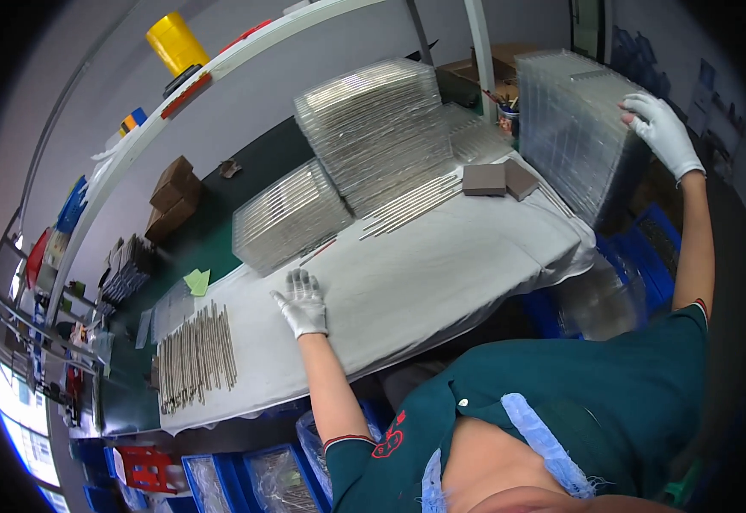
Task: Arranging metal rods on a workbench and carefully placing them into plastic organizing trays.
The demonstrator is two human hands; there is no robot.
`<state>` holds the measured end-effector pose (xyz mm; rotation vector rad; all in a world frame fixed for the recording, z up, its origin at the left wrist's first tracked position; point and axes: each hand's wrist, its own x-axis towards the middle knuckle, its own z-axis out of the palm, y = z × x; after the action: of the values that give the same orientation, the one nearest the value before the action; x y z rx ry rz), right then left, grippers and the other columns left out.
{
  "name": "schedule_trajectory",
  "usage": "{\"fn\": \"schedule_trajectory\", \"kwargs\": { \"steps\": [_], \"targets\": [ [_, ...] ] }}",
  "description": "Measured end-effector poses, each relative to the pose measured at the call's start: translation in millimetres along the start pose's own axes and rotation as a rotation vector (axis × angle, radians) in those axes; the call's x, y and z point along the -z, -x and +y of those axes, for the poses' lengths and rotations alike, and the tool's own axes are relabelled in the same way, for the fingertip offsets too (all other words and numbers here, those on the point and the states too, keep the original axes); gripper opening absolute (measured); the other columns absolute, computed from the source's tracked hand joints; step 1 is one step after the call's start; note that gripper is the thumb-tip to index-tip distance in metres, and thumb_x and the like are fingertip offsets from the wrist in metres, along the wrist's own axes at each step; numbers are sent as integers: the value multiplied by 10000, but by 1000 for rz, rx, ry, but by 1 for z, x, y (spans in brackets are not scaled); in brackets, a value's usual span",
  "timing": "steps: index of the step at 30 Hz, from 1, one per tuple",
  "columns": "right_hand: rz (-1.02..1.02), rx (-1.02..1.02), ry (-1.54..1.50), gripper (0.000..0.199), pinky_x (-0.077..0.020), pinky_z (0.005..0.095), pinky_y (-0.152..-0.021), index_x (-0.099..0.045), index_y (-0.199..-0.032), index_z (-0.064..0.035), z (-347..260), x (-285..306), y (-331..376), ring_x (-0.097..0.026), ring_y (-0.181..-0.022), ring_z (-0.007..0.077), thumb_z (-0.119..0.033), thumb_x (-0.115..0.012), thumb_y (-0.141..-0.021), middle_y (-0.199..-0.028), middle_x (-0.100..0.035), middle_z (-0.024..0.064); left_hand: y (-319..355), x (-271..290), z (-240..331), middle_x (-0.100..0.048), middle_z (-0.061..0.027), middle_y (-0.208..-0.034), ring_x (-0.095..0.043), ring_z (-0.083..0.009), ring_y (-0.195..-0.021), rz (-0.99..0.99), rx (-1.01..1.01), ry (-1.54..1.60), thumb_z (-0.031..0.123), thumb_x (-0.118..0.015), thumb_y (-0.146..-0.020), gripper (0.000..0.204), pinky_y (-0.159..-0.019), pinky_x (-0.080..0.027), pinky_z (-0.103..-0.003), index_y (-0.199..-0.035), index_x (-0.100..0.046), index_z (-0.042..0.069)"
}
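Observation:
My left hand [302,305], in a white glove, lies with fingers spread on the white cloth [390,299]. Just beyond its fingertips stands a low stack of clear plastic trays [291,218] with metal rods inside. My right hand [665,137], gloved with bare fingertips showing, reaches out to the far right. Its fingers are apart at the upper edge of a tall stack of clear plastic trays [574,128]; I cannot make out a firm grip. A row of thin metal rods [411,205] lies on the cloth between my hands, beside two brown blocks [484,179].
A taller tray stack [373,128] stands at the back. Many loose metal rods [197,355] lie in a row at the left. Green paper [197,282] and cardboard boxes [174,192] sit further back. Blue bins [279,479] stand below the table edge; a shelf rail [304,21] crosses overhead.

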<state>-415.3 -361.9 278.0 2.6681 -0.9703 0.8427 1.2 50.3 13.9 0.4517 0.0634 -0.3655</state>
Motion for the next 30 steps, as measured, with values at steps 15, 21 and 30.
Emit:
{"fn": "schedule_trajectory", "kwargs": {
  "steps": [15,21,30],
  "targets": [
    [-4,58,-202,129,-449,282,-774,-608,-822,13,25,-4,-4,-581,-844,221,-69,-591,-723,-989,-593,91,4,3,-3,-535,-71,-1099,-516,-215,-1001,-28,-22,-26,509,-358,-870,515,-846,-451,-393,-1085,-500,63],
    [-135,29,272,86,-484,325,-699,-624,-740,-19,-8,16,-17,-604,-795,250,-72,-621,-672,-874,-613,96,3,3,-2,-520,-68,-1134,-488,-213,-1046,7,-7,6,493,-352,-879,509,-870,-443,-403,-1122,-473,62],
    [-323,-258,-224,243,-469,265,-497,-542,-792,1,8,27,-43,-541,-554,128,-193,-669,-718,-649,-565,66,-1,2,-3,-534,-53,-1121,-502,-204,-1041,37,-9,-22,493,-329,-884,497,-869,-437,-399,-1106,-491,79]
  ]
}}
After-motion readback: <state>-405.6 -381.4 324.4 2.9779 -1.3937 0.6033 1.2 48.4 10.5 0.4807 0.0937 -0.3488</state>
